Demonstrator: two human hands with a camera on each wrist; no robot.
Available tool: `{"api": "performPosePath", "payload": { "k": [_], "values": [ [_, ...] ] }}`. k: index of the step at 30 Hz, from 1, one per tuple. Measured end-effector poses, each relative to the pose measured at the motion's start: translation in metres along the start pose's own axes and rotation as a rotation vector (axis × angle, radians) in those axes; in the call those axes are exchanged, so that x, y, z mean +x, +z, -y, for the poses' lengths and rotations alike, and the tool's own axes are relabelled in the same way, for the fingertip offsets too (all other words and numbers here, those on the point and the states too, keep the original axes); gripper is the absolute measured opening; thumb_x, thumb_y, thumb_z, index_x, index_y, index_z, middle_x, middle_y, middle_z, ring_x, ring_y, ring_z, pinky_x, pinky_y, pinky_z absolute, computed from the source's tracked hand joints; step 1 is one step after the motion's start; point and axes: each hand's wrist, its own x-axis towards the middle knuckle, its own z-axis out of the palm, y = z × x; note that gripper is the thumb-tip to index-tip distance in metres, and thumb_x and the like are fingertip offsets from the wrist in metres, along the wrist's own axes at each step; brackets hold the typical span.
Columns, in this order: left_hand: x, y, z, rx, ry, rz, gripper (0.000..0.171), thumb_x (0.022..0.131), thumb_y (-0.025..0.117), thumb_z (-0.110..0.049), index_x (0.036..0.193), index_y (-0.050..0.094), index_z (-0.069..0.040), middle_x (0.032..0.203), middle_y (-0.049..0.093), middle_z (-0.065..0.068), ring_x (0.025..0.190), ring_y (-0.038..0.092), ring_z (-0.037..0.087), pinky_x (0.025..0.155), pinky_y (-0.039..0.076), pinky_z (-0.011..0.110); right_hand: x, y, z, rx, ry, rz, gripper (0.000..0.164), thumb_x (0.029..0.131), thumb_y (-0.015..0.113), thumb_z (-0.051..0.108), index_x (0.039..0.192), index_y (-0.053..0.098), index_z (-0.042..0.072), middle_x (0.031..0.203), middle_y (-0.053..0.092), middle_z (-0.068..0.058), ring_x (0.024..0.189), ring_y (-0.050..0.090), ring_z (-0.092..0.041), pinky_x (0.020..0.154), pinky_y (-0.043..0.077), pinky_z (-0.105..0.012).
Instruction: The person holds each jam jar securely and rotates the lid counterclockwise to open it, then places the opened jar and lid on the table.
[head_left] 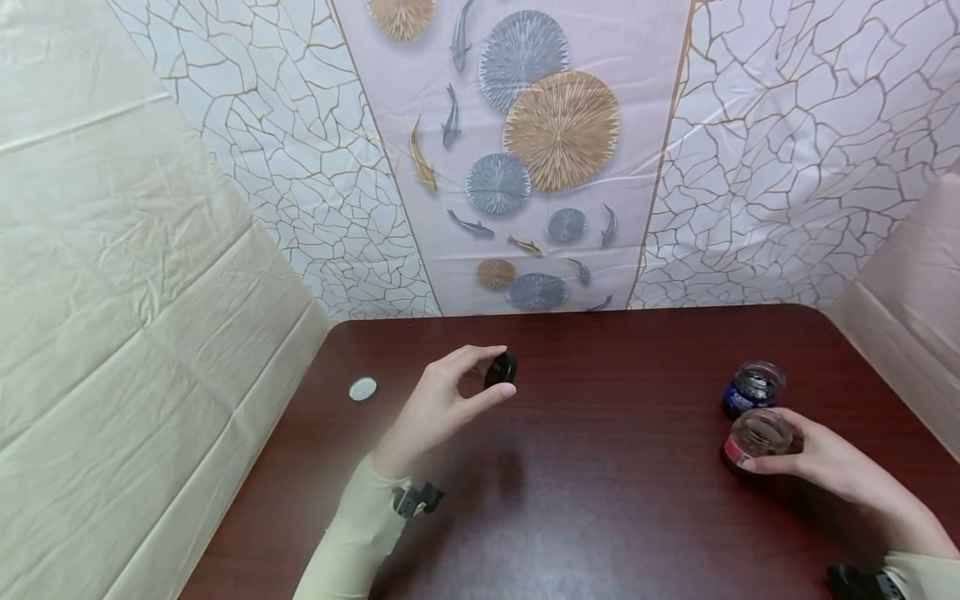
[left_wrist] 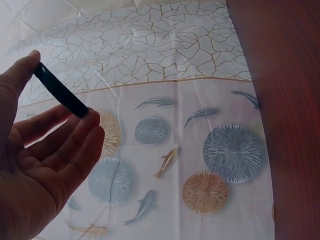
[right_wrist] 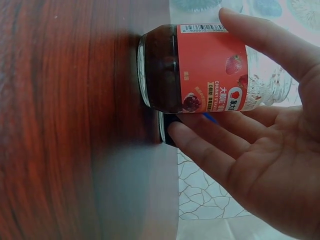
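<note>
In the head view my left hand (head_left: 442,400) is raised over the middle of the table, pinching a dark jar lid (head_left: 501,370) by its edges between thumb and fingers. The left wrist view shows the same lid (left_wrist: 61,90) nearly edge-on. At the right, my right hand (head_left: 832,458) grips an uncapped glass strawberry jam jar (head_left: 759,435) with a red label, thumb on one side and fingers on the other. Dark jam fills the lower part of this jam jar (right_wrist: 212,70) in the right wrist view; its base is at the tabletop.
A second open jar (head_left: 753,388) with a blue label stands just behind the jam jar. A small white disc (head_left: 363,388) lies on the left of the dark red wooden table (head_left: 600,483). Patterned cloth (head_left: 562,125) hangs behind, with pale cloth (head_left: 150,275) along the left.
</note>
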Motion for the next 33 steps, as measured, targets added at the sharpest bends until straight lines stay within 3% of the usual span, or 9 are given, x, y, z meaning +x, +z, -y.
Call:
{"api": "performPosePath", "payload": {
  "k": [9,21,28,33],
  "values": [
    [0.0002,0.0007,0.0002,-0.004,0.002,0.008,0.048,0.090,0.078,-0.033,0.132,0.066,-0.015,0.102,0.065,-0.013,0.097,0.060,0.005,0.082,0.050,0.027,-0.0019,-0.0010,0.0020,0.012,0.007,-0.008,0.075,0.084,0.083,0.023,0.139,0.043,-0.010,0.124,0.062,-0.024,0.094,0.053,0.011,0.073,0.043,-0.010],
    [-0.0006,0.0003,0.0000,0.014,0.006,-0.003,0.049,0.089,0.079,-0.033,0.133,0.065,-0.019,0.106,0.066,-0.011,0.100,0.060,0.005,0.089,0.050,0.030,-0.0021,-0.0030,0.0044,0.071,-0.027,-0.014,0.070,0.085,0.082,0.016,0.139,0.045,-0.007,0.118,0.066,-0.014,0.094,0.058,0.009,0.074,0.045,-0.010],
    [-0.0007,-0.0019,0.0029,0.042,0.005,-0.016,0.049,0.088,0.080,-0.030,0.132,0.061,-0.019,0.113,0.063,-0.012,0.106,0.058,0.005,0.095,0.049,0.030,-0.0028,-0.0022,0.0029,0.090,-0.042,-0.027,0.069,0.085,0.082,0.014,0.138,0.045,-0.008,0.114,0.067,0.003,0.096,0.057,0.011,0.075,0.045,-0.009],
    [-0.0027,-0.0043,0.0062,0.028,-0.024,-0.041,0.052,0.088,0.081,-0.030,0.133,0.058,-0.020,0.118,0.062,-0.010,0.111,0.060,0.009,0.097,0.050,0.037,-0.0026,-0.0033,0.0040,0.076,-0.038,-0.023,0.069,0.085,0.082,0.015,0.138,0.045,-0.007,0.114,0.067,0.000,0.096,0.057,0.010,0.075,0.045,-0.010]
  ]
}}
